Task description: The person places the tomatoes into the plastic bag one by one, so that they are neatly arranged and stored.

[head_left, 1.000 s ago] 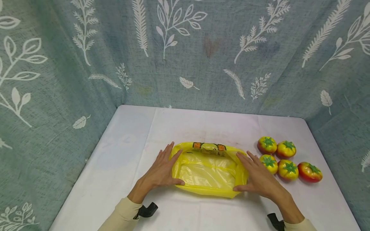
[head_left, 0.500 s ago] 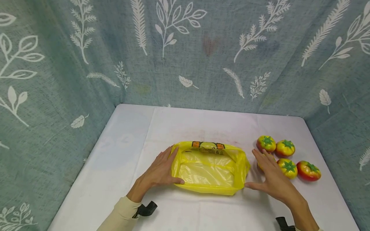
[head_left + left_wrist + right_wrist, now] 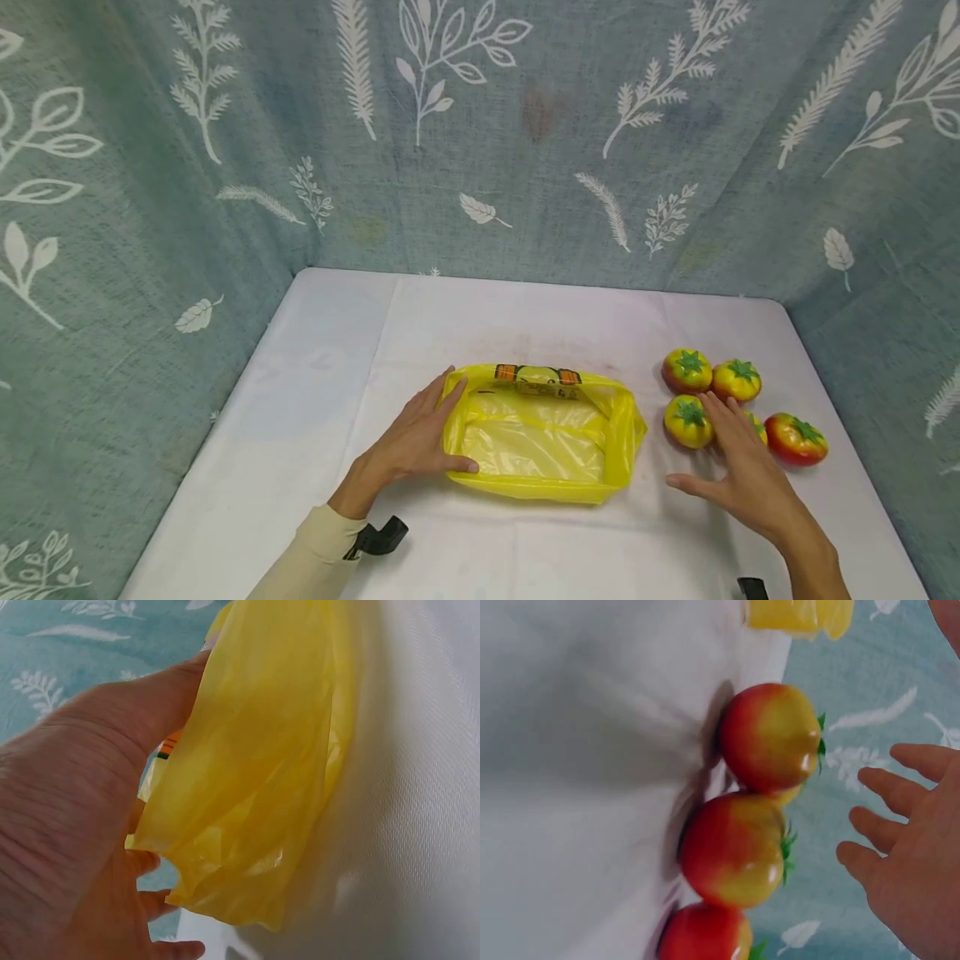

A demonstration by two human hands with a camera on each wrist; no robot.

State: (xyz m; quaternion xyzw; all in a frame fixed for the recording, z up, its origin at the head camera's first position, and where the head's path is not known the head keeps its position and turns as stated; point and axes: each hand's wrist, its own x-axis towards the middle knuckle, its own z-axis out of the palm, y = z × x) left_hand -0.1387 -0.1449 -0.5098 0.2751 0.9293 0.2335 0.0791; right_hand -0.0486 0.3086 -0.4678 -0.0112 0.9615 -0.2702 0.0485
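Note:
A yellow plastic bag (image 3: 540, 433) lies with its mouth spread wide in the middle of the white table (image 3: 525, 325). My left hand (image 3: 427, 433) rests against the bag's left side with straight fingers; the left wrist view shows the yellow film (image 3: 255, 772) lying against the palm (image 3: 75, 810). My right hand (image 3: 731, 458) hovers with spread fingers over a cluster of red-yellow tomatoes (image 3: 687, 421), holding nothing. One tomato is partly hidden under its fingers. In the right wrist view the fingers (image 3: 892, 795) stay apart from the tomatoes (image 3: 769, 739).
Several tomatoes sit together at the table's right: two at the back (image 3: 686, 369), (image 3: 737, 379) and a redder one (image 3: 797, 437) farthest right. Teal leaf-print curtain (image 3: 480, 150) walls the table on three sides.
My right hand has come off the bag's right edge and moved right, over the tomatoes. The left hand has stayed on the bag's left side.

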